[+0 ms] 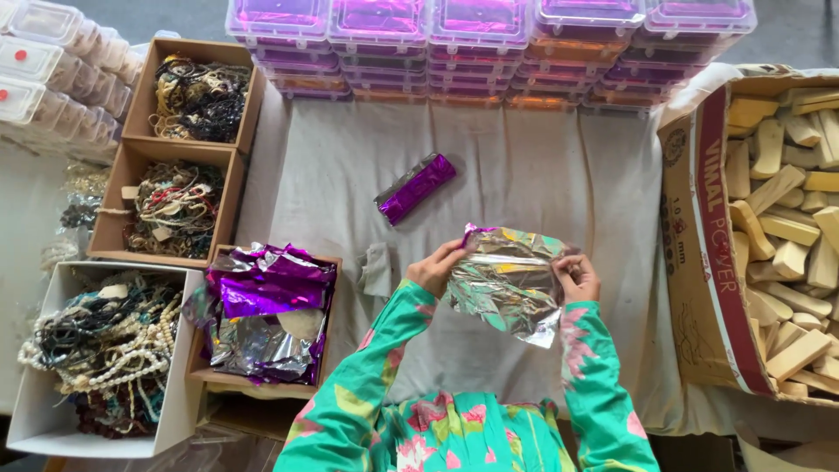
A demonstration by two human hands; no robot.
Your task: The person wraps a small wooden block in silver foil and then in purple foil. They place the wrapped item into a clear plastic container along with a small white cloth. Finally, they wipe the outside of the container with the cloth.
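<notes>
Both hands hold up a crinkled sheet of foil [505, 281], silver on the side facing me with a purple edge at its top left. My left hand [440, 264] grips its left edge and my right hand [576, 276] grips its right edge, above a grey cloth [524, 166] spread over the table. A block wrapped in purple foil [415, 188] lies on the cloth just beyond my hands. Both sleeves are green with pink flowers.
A box of loose purple and silver foil sheets [262, 310] sits at my left. Three boxes of bead necklaces [179, 205] stand further left. A cardboard carton of pale wooden blocks [791, 227] is at right. Stacked clear lidded cases with purple contents [481, 44] line the back.
</notes>
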